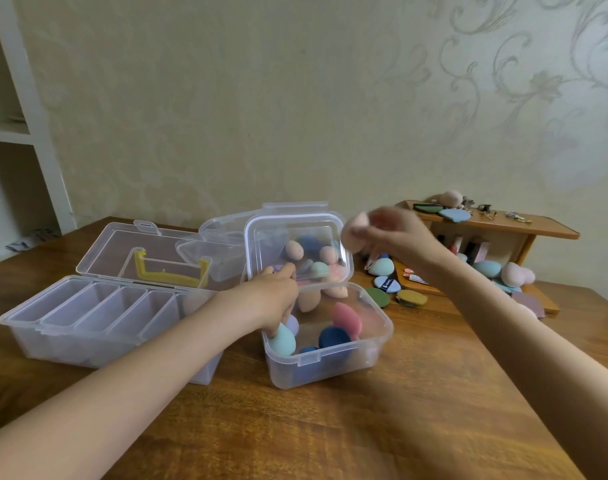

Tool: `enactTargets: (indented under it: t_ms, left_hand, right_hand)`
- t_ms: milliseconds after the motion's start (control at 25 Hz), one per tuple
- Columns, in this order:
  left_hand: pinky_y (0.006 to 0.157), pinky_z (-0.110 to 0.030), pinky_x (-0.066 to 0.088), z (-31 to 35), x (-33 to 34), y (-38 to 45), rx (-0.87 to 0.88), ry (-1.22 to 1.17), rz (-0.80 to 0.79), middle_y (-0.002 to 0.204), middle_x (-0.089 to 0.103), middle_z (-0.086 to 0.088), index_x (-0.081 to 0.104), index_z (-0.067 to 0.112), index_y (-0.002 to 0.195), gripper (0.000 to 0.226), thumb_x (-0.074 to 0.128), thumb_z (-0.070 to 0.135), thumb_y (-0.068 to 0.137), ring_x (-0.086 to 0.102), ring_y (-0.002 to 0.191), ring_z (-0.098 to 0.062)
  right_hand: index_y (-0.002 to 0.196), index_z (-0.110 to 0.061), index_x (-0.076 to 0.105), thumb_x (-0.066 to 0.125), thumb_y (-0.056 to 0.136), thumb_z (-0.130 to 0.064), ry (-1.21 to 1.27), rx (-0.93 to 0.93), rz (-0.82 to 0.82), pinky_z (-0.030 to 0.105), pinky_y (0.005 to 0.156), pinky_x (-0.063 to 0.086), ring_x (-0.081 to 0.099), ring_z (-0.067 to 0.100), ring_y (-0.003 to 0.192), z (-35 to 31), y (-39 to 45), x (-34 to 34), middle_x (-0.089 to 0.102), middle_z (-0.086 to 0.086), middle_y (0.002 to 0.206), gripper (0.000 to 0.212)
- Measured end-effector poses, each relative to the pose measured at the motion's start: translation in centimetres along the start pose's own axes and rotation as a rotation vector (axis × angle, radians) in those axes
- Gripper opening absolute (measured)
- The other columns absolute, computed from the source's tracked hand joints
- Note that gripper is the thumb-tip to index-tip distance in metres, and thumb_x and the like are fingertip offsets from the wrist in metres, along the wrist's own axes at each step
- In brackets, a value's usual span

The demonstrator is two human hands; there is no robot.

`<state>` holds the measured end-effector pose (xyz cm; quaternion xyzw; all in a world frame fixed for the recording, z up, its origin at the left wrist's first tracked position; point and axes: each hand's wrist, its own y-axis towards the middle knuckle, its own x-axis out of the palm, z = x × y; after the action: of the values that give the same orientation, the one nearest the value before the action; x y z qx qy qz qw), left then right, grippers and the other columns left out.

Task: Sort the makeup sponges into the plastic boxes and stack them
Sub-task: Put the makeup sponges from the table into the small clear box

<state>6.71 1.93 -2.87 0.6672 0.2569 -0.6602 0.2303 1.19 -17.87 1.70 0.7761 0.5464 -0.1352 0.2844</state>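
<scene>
Head view: a wooden table (364, 427) with clear plastic boxes, seen from above the person's two bare arms.
Right hand (396, 233): raised beside the square box's upright lid, fingers closed round a pale pink sponge (356, 230); blurred, so probably carrying it towards the box.
Left hand (278, 296): fingers curled over the near-left rim of the square box (330, 362), reaching inside by the teal sponge (282, 339); whether it grips anything I cannot tell. It likely steadies the box for the drop.
Lid (297, 251): hinged up at the back, which keeps the opening free.
Sponges in square box: teal, navy, rose and beige ones show; at least five, the rest overlap or mirror in the lid.
Divided box (88, 320): open on the left, five compartments countable, with one beige shape showing at the right-hand end.
Boxes counted: three clear ones, the third (212, 251) behind.
Unsorted supply: wooden shelf (496, 230) at the right, sponges and flat puffs on and under it, roughly a dozen.
Stacking: not yet begun, since all lids stand open.
</scene>
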Motion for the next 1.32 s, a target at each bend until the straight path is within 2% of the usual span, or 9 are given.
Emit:
enactTargets:
  t_ms: [80,160,400,600,760,880,1080,1240,1320]
  left_hand:
    - [0.085,-0.026,0.041,0.1,-0.1,-0.3,0.002,0.01,-0.005,0.134,0.033,-0.004,0.066,0.006,0.096,0.017,0.068,0.006,0.08,0.037,0.117,-0.022]
    - [0.085,-0.025,0.041,0.1,0.0,-0.5,0.012,0.029,-0.013,0.139,0.031,-0.004,0.064,0.006,0.097,0.018,0.069,0.006,0.08,0.038,0.12,-0.022]
    - [0.073,-0.024,0.038,0.1,0.0,-1.3,-0.005,0.042,-0.082,0.134,0.031,-0.008,0.059,0.0,0.101,0.024,0.066,0.006,0.079,0.043,0.11,-0.022]
    - [0.07,-0.029,0.041,-0.2,-0.6,-2.0,0.026,-0.009,-0.17,0.134,0.033,-0.006,0.054,0.003,0.075,0.026,0.065,0.027,0.081,0.047,0.112,-0.021]
    - [0.085,-0.03,0.044,-0.3,-0.2,-2.1,0.064,-0.027,-0.052,0.127,0.034,-0.003,0.054,0.011,0.12,0.04,0.065,0.024,0.083,0.04,0.115,-0.02]
    - [0.094,-0.035,0.043,-0.3,-0.4,-2.2,0.08,-0.001,-0.087,0.132,0.031,-0.005,0.041,0.024,0.133,0.055,0.066,0.024,0.083,0.036,0.12,-0.024]
    - [0.098,-0.034,0.037,-1.0,-1.0,-2.1,0.09,0.062,-0.187,0.134,0.025,-0.003,0.037,0.04,0.14,0.061,0.063,0.034,0.085,0.031,0.122,-0.026]
    - [0.087,-0.028,0.032,-1.3,-1.2,-1.5,0.11,0.034,-0.213,0.121,0.025,-0.002,0.039,0.044,0.138,0.06,0.064,0.036,0.084,0.029,0.114,-0.022]
    - [0.085,-0.027,0.029,-1.3,-1.2,-1.4,0.112,0.038,-0.205,0.124,0.026,-0.003,0.042,0.041,0.136,0.058,0.065,0.036,0.083,0.029,0.118,-0.024]
  right_hand:
    - [0.109,0.001,0.06,0.06,0.089,-0.014,-0.153,0.114,-0.385,0.025,0.073,0.056,0.067,0.018,0.08,-0.9,-1.8,2.1,0.068,0.014,0.098,0.025]
    - [0.113,-0.005,0.06,0.06,0.089,-0.018,-0.373,0.162,-0.506,0.022,0.076,0.056,0.066,0.014,0.082,-0.3,-2.7,4.8,0.068,0.01,0.105,0.027]
    - [0.098,-0.004,0.065,0.056,0.091,-0.023,-0.714,0.054,-0.386,0.016,0.06,0.038,0.05,0.012,0.064,-0.6,-2.3,8.6,0.059,0.004,0.076,0.023]
    - [0.115,-0.01,0.057,0.056,0.088,-0.015,-0.817,-0.061,-0.346,0.029,0.079,0.048,0.062,0.024,0.098,-0.4,-3.8,9.4,0.064,0.009,0.112,0.028]
    - [0.113,-0.011,0.047,0.057,0.088,-0.018,-0.743,-0.153,-0.239,0.027,0.07,0.047,0.062,0.021,0.087,1.1,-4.3,9.2,0.065,0.008,0.105,0.027]
    - [0.1,-0.008,0.062,0.059,0.087,-0.025,-0.723,-0.193,-0.221,0.031,0.075,0.051,0.063,0.02,0.083,1.1,-4.0,9.6,0.068,0.008,0.097,0.021]
    - [0.1,-0.007,0.067,0.061,0.088,-0.018,-0.544,-0.039,-0.533,0.011,0.048,0.048,0.059,0.001,0.049,0.2,-3.1,6.4,0.069,0.007,0.087,0.018]
    - [0.084,-0.008,0.067,0.055,0.091,-0.01,-0.36,-0.018,-0.065,0.024,0.054,0.057,0.067,0.013,0.055,0.6,0.0,2.5,0.068,0.002,0.072,0.014]
    - [0.087,-0.006,0.068,0.054,0.091,-0.009,-0.395,0.073,0.01,0.031,0.065,0.058,0.068,0.024,0.065,2.2,1.6,2.3,0.068,0.007,0.075,0.015]
